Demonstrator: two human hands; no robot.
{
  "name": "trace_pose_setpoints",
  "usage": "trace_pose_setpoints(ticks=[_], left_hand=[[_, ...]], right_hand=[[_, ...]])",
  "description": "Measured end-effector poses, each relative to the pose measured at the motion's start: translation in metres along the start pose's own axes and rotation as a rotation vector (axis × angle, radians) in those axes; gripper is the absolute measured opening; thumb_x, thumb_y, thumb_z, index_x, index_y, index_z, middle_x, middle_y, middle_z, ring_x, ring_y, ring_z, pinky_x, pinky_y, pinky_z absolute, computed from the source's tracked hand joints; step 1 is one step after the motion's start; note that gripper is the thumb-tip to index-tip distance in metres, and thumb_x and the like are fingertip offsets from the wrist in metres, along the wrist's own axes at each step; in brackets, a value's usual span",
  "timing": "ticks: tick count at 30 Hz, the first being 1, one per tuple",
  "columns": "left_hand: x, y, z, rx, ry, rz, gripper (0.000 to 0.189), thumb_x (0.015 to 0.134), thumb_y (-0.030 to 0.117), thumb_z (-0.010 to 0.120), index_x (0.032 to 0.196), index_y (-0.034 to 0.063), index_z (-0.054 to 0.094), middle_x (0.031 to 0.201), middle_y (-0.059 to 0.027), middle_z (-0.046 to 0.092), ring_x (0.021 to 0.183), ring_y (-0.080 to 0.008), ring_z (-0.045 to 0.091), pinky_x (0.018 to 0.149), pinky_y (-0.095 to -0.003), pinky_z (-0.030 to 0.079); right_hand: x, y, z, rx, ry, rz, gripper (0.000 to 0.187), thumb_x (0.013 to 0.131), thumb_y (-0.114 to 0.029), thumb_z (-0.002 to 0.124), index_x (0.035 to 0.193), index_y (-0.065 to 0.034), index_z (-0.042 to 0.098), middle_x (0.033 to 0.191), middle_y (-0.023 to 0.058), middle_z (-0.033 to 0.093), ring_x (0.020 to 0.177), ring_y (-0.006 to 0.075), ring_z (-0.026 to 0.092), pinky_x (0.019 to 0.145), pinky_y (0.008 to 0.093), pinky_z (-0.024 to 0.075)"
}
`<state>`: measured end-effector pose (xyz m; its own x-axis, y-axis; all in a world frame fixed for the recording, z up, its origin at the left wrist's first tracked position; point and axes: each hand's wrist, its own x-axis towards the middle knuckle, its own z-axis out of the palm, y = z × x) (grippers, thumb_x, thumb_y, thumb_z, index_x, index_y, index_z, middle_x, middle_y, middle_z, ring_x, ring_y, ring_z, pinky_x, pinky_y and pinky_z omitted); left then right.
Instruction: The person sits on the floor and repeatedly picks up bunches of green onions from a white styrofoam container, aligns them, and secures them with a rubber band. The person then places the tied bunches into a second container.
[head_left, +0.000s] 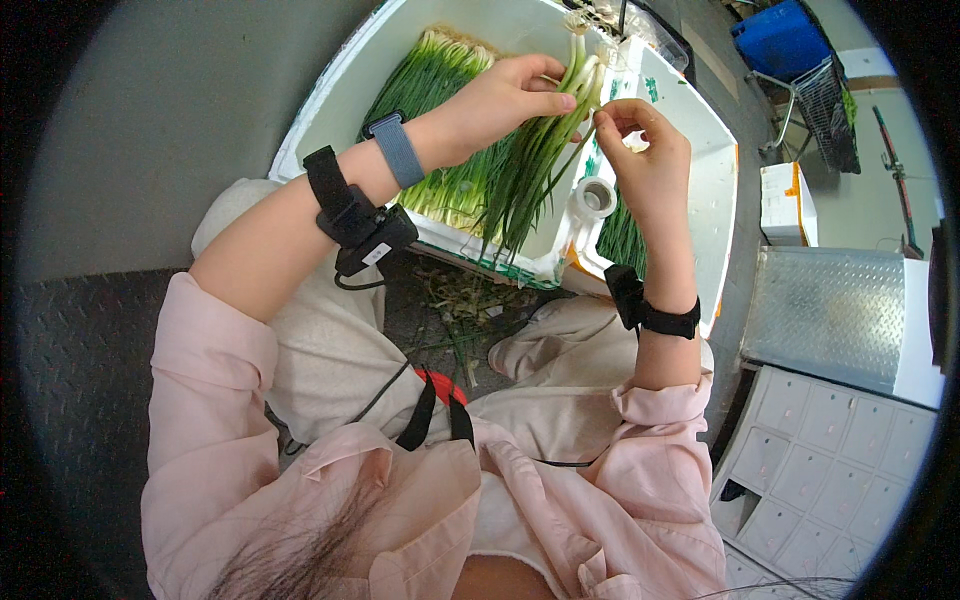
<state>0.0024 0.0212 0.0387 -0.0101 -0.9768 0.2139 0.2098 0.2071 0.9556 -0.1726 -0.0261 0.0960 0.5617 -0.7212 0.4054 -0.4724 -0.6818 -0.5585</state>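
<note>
My left hand (532, 90) is closed around a small bunch of scallions (541, 161), with the white root ends up and the dark green leaves hanging down. Thumb and forefinger of my right hand (649, 142) pinch a strand at the right side of this bunch, just under the white stems. Below my left forearm, rows of scallions (427, 82) lie packed in a white foam box (322, 112). More scallions (621, 232) show in a second foam box (709, 157), partly hidden behind my right arm.
A white ring-shaped roll (595, 198) sits where the boxes meet. Leaf scraps (465, 300) litter the floor between my legs. To the right are a metal tread-plate surface (825, 307), grey lockers (806, 457), a smaller foam box (784, 204) and a blue bin (780, 39).
</note>
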Motion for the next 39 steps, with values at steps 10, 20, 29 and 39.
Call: trace_pose_setpoints(ticks=[10,20,29,39], left_hand=[[-0.001,0.001,0.002,-0.083,-0.17,-0.043,0.032,0.091,0.016,0.058,0.118,0.0001,0.05,0.098,-0.007,0.064,0.082,-0.0115,0.06,0.081,-0.0252,0.046],[-0.005,0.013,0.004,-0.098,-0.24,-0.073,0.03,0.09,0.015,0.059,0.115,-0.0002,0.051,0.097,-0.0085,0.065,0.08,-0.0115,0.061,0.08,-0.0252,0.047],[-0.005,0.016,0.002,-0.131,-0.221,-0.06,0.032,0.089,0.014,0.06,0.115,-0.0013,0.051,0.098,-0.0094,0.065,0.082,-0.012,0.062,0.078,-0.0251,0.048],[-0.005,0.009,0.005,-0.054,-0.174,-0.078,0.035,0.085,0.012,0.065,0.114,-0.0013,0.051,0.1,-0.0097,0.065,0.082,-0.0126,0.061,0.075,-0.0252,0.048]], right_hand=[[0.009,-0.001,-0.008,-0.022,0.17,-0.074,0.008,0.08,-0.007,0.063,0.083,-0.0003,0.062,0.07,0.0064,0.065,0.064,0.0113,0.061,0.064,0.0249,0.0487],[0.018,0.012,-0.022,-0.196,0.255,-0.09,0.009,0.082,-0.009,0.062,0.083,0.0001,0.062,0.07,0.0068,0.065,0.06,0.0113,0.06,0.058,0.0251,0.0481],[-0.003,-0.009,-0.008,0.692,0.028,0.315,0.029,0.085,-0.01,0.064,0.11,0.0022,0.055,0.086,0.0109,0.066,0.072,0.0154,0.065,0.064,0.0234,0.0504],[0.007,0.013,0.003,0.365,0.226,0.106,0.005,0.086,-0.002,0.059,0.086,0.003,0.061,0.076,0.0076,0.066,0.068,0.0122,0.063,0.06,0.0239,0.0502]])
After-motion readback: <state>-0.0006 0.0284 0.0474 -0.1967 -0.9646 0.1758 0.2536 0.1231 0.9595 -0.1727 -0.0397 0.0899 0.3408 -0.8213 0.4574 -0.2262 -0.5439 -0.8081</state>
